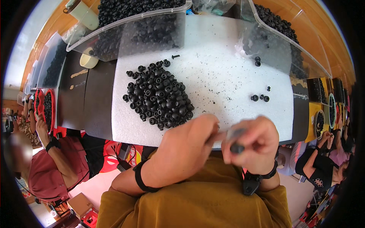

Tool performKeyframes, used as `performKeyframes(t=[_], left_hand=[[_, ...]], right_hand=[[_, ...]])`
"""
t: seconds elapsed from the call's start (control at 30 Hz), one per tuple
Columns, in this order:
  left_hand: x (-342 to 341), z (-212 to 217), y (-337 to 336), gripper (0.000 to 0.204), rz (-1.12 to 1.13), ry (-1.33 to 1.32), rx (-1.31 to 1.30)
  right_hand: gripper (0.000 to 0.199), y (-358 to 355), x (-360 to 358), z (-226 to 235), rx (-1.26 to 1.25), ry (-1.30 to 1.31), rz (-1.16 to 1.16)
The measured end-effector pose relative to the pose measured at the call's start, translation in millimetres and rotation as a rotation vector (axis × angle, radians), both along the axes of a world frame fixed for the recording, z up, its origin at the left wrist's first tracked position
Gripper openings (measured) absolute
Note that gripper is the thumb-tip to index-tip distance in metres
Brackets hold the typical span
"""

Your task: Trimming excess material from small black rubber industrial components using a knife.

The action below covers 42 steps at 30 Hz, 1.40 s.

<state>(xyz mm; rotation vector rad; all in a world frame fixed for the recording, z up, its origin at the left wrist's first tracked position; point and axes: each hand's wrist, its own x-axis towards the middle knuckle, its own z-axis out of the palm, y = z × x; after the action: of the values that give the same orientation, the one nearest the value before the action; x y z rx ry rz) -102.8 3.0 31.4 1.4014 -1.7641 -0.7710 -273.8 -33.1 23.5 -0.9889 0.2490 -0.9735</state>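
Both my hands meet above the front edge of the white foam sheet (pixel 237 47). Pinched in the fingers of my right hand (pixel 258 142) is a small round black plastic part (pixel 237 148). My left hand (pixel 186 146) is closed close beside it, its fingertips smeared by motion; what they grip, if anything, cannot be made out. A greyish blur (pixel 236 132) lies across the right fingers, too smeared to name. Just beyond my left hand is a heap of similar black parts (pixel 156 93).
Several loose black parts (pixel 261 98) and dark crumbs lie to the right on the foam. Clear plastic bins (pixel 129 28) (pixel 281 41) full of black parts stand at the back. A cream cup (pixel 88 60) stands left. Other people (pixel 57 163) work at both sides.
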Motion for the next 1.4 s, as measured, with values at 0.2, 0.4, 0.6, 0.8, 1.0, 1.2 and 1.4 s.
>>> performKeyframes(t=[0.2,0.4,0.6,0.8,1.0,1.2,1.4], left_hand=[[3.2,2.3,4.8,0.008,0.033,0.099,0.18],[9.4,3.9,13.7,0.007,-0.068,0.192,0.309],[26.5,2.6,22.6,0.007,-0.11,0.323,0.325],[41.7,0.7,32.9,0.011,-0.09,0.363,0.257],[60.3,-6.1,43.8,0.012,-0.03,0.383,0.254],[69.9,-9.1,44.4,0.012,-0.054,0.414,0.259],[68.9,-8.7,42.9,0.013,-0.054,0.412,0.255]], right_hand=[[0.035,-17.0,-4.9,28.5,-0.29,0.092,-0.38],[0.024,-119.3,-39.7,78.4,-0.708,0.677,-1.049],[0.029,-105.4,17.2,57.1,-0.811,0.773,-0.806],[0.022,-110.5,100.1,-5.9,-1.127,0.909,-0.234],[0.024,-127.4,134.2,-32.8,-1.281,1.082,-0.096],[0.015,-127.8,134.1,-33.4,-1.226,1.046,-0.153],[0.014,-96.4,100.6,11.9,-0.709,1.054,-0.061]])
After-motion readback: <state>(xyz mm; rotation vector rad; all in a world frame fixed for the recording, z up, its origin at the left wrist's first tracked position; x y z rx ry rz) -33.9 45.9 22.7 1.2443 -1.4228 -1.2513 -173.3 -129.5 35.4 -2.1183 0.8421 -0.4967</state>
